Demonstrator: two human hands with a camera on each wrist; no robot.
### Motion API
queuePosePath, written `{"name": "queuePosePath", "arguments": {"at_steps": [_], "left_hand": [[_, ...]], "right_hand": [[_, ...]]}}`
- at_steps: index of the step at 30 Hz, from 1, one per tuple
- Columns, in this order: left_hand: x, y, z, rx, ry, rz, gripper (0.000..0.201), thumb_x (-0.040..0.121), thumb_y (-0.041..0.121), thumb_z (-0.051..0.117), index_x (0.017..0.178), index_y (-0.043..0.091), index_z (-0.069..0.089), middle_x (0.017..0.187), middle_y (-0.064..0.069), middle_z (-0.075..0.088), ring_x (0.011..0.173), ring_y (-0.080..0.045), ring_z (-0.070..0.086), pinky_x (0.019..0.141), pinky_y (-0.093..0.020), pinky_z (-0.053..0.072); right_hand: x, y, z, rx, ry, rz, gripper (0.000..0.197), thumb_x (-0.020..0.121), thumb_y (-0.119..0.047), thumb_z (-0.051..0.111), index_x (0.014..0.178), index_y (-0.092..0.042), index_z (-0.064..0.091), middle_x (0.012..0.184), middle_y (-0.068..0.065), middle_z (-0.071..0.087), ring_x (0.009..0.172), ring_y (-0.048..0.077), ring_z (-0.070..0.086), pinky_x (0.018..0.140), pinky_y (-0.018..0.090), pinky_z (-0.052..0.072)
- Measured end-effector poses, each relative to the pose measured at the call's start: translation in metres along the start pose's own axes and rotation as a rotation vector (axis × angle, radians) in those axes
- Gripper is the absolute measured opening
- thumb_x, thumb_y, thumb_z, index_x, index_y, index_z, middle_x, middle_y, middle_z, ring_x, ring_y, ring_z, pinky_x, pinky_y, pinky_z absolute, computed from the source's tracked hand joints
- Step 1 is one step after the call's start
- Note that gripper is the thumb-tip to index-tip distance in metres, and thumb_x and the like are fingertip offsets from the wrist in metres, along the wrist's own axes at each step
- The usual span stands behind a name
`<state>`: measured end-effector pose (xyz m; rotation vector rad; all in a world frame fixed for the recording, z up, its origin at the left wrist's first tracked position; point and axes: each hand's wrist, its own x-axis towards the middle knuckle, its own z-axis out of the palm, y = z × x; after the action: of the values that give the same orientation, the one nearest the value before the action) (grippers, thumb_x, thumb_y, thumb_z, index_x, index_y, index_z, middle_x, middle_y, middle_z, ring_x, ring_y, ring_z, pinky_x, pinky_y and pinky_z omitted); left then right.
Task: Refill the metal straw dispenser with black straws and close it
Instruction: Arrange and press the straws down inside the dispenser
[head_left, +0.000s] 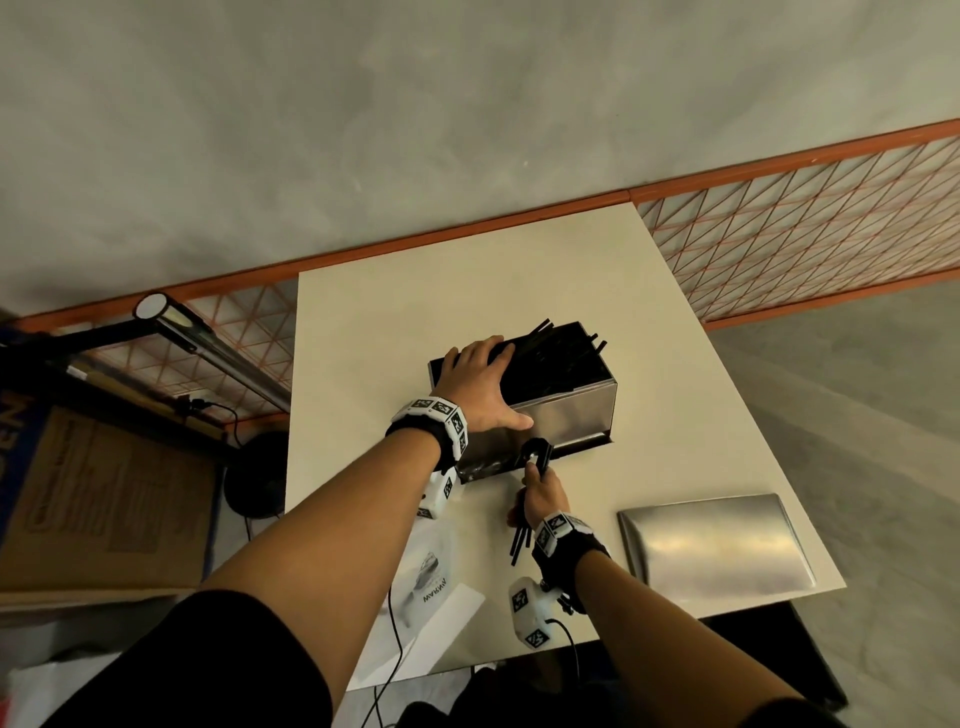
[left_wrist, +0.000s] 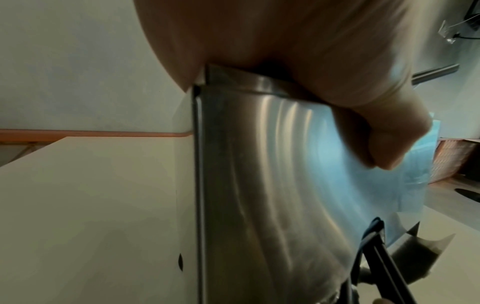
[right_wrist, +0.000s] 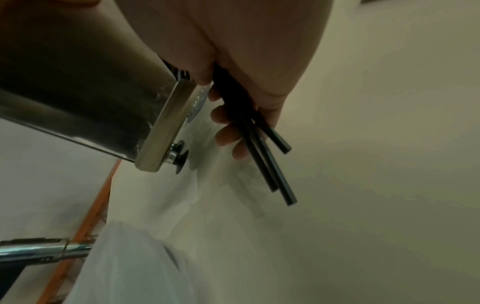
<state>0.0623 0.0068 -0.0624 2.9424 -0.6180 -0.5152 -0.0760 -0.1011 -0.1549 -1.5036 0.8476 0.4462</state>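
Table (head_left: 519, 270), one white top, carries one open metal straw dispenser (head_left: 566, 421) at its middle, many black straws (head_left: 561, 358) loose inside, and one flat metal lid (head_left: 717, 540) lying apart to the right. Left hand (head_left: 480, 384) spreads over the dispenser's top edge, thumb on its front. Right hand (head_left: 543, 493) grips three black straws (right_wrist: 262, 148) just before the dispenser's front

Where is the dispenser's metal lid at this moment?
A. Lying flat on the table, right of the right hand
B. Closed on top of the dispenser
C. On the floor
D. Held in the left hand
A: the lid lies flat on the table, apart from the open dispenser, while the right hand holds black straws.
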Motion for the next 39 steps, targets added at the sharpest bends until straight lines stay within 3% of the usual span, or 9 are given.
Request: {"name": "queuePosePath", "arguments": {"at_steps": [7, 11, 17, 22, 26, 29, 32, 36, 39], "left_hand": [[-0.005, 0.004, 0.005, 0.012, 0.036, -0.004, 0.124, 0.066, 0.082, 0.068, 0.163, 0.025, 0.016, 0.170, 0.000, 0.010, 0.156, -0.026, 0.013, 0.128, -0.052, 0.007], [-0.009, 0.006, 0.007, 0.021, 0.055, 0.000, 0.125, 0.066, 0.082, 0.068, 0.163, 0.025, 0.016, 0.170, 0.000, 0.011, 0.156, -0.026, 0.013, 0.127, -0.053, 0.008], [-0.015, 0.010, 0.015, 0.033, 0.097, 0.012, 0.127, 0.064, 0.082, 0.069, 0.163, 0.024, 0.015, 0.169, -0.001, 0.012, 0.155, -0.027, 0.013, 0.127, -0.054, 0.009], [-0.027, 0.017, 0.025, 0.045, 0.150, 0.031, 0.126, 0.065, 0.079, 0.071, 0.163, 0.021, 0.017, 0.168, -0.004, 0.015, 0.154, -0.028, 0.015, 0.127, -0.055, 0.009], [-0.036, 0.022, 0.031, 0.054, 0.187, 0.044, 0.128, 0.062, 0.079, 0.073, 0.162, 0.020, 0.018, 0.166, -0.006, 0.019, 0.153, -0.029, 0.019, 0.127, -0.056, 0.012], [-0.036, 0.022, 0.026, 0.049, 0.148, 0.044, 0.130, 0.063, 0.076, 0.075, 0.163, 0.020, 0.015, 0.166, -0.007, 0.017, 0.153, -0.030, 0.017, 0.127, -0.056, 0.012], [-0.039, 0.028, 0.022, 0.047, 0.083, 0.055, 0.129, 0.067, 0.070, 0.077, 0.164, 0.018, 0.009, 0.168, -0.013, 0.012, 0.156, -0.033, 0.011, 0.127, -0.055, 0.013], [-0.058, 0.047, 0.008, -0.133, 0.084, 0.067, 0.106, 0.089, 0.055, 0.069, 0.165, 0.016, 0.006, 0.171, -0.012, 0.001, 0.157, -0.030, -0.002, 0.129, -0.053, 0.004], [-0.081, 0.063, 0.003, -0.392, 0.212, 0.249, 0.076, 0.100, 0.049, 0.057, 0.162, 0.017, 0.028, 0.167, -0.003, 0.021, 0.153, -0.027, 0.015, 0.129, -0.048, 0.014]], "right_hand": [[-0.018, 0.019, -0.005, -0.207, -0.059, 0.008, 0.026, 0.103, -0.035, 0.041, 0.101, -0.011, 0.051, 0.074, 0.009, 0.058, 0.050, 0.025, 0.057, 0.041, 0.022, 0.044], [-0.026, 0.039, -0.011, -0.396, -0.165, -0.001, 0.028, 0.101, -0.037, 0.043, 0.098, -0.011, 0.054, 0.081, 0.007, 0.064, 0.067, 0.025, 0.063, 0.066, 0.035, 0.056], [-0.037, 0.067, -0.057, -0.685, -0.340, 0.098, 0.023, 0.095, -0.025, 0.045, 0.077, -0.016, 0.055, 0.069, 0.004, 0.063, 0.067, 0.030, 0.065, 0.073, 0.045, 0.058], [-0.055, 0.051, -0.097, -0.877, -0.405, 0.193, 0.016, 0.093, -0.017, 0.047, 0.086, -0.006, 0.057, 0.063, 0.005, 0.062, 0.041, 0.020, 0.059, 0.041, 0.026, 0.048], [-0.058, 0.034, -0.104, -0.996, -0.395, 0.196, 0.022, 0.093, -0.023, 0.054, 0.086, -0.004, 0.062, 0.058, 0.005, 0.062, 0.038, 0.018, 0.059, 0.044, 0.024, 0.049], [-0.062, 0.021, -0.103, -1.214, -0.385, 0.079, 0.019, 0.094, -0.015, 0.055, 0.100, -0.001, 0.066, 0.074, 0.005, 0.067, 0.059, 0.015, 0.067, 0.045, 0.018, 0.047], [-0.068, 0.012, -0.113, -1.477, -0.363, -0.054, 0.031, 0.096, -0.016, 0.045, 0.118, -0.003, 0.061, 0.109, 0.011, 0.068, 0.097, 0.028, 0.068, 0.074, 0.032, 0.055], [-0.081, -0.023, -0.138, -1.750, -0.280, -0.297, 0.029, 0.094, -0.025, 0.048, 0.116, -0.016, 0.064, 0.102, 0.002, 0.067, 0.092, 0.026, 0.067, 0.073, 0.031, 0.053], [-0.105, -0.080, -0.151, -1.862, -0.222, -0.419, 0.031, 0.097, -0.026, 0.041, 0.119, -0.020, 0.062, 0.114, 0.003, 0.067, 0.102, 0.028, 0.065, 0.075, 0.030, 0.045]]}}
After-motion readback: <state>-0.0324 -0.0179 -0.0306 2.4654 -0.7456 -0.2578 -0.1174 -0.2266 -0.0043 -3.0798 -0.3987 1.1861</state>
